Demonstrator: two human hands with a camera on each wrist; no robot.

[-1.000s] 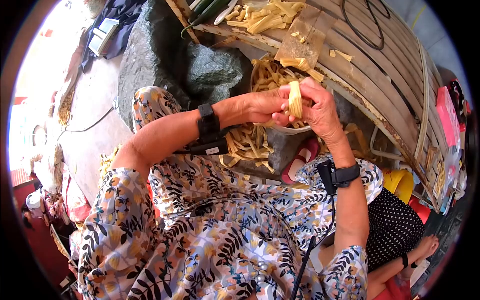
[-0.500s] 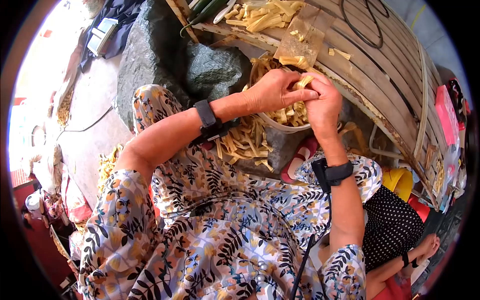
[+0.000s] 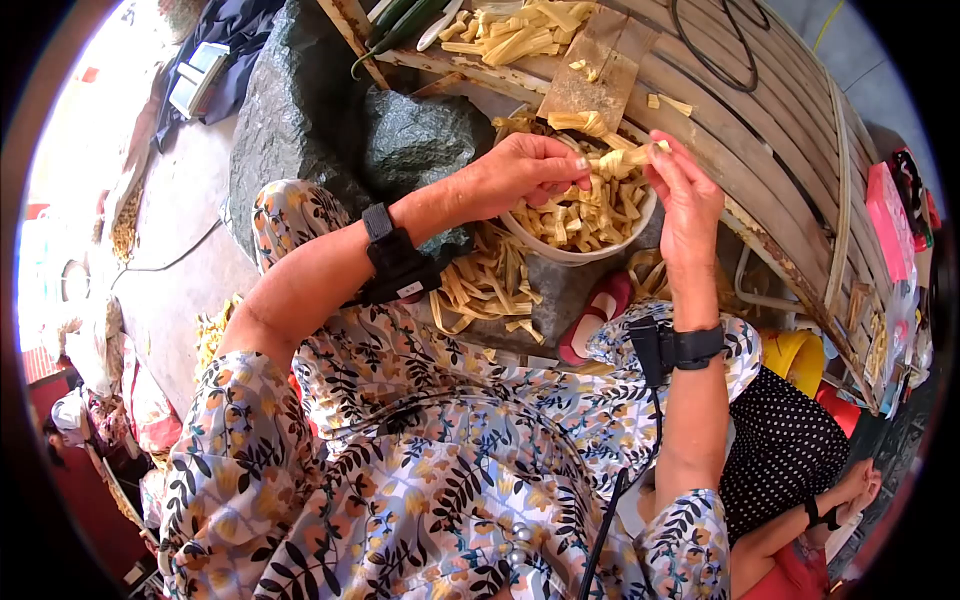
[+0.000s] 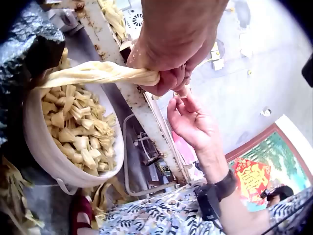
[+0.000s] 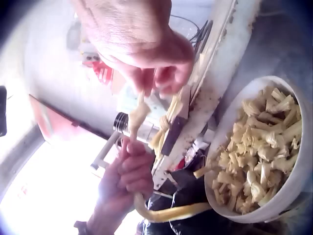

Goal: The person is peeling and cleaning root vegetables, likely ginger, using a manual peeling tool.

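Observation:
A pale yellow strip with a knot (image 3: 622, 162) in it is stretched between my two hands over the bucket. My left hand (image 3: 525, 175) grips one side of it, and the strip's long tail (image 4: 98, 74) trails from that fist in the left wrist view. With thumb and fingertips, my right hand (image 3: 688, 205) pinches the short end on the other side. Below, the white bucket (image 3: 568, 258) holds many short knotted yellow pieces (image 5: 259, 152). In the right wrist view the knotted part (image 5: 139, 116) hangs between the right fingertips and my left hand (image 5: 132, 169).
Beyond the bucket stands a slatted bench (image 3: 760, 180) with a rusty edge, a small board (image 3: 598, 75) and a pile of yellow strips (image 3: 520, 30). Loose strips (image 3: 490, 280) lie on the floor. Dark plastic sheeting (image 3: 420, 135) sits left. Another person's arm (image 3: 800, 530) shows lower right.
My hands, close together around the folded strip before, have drawn apart sideways. The strip now shows a knot between them, and more of the bucket's contents is visible.

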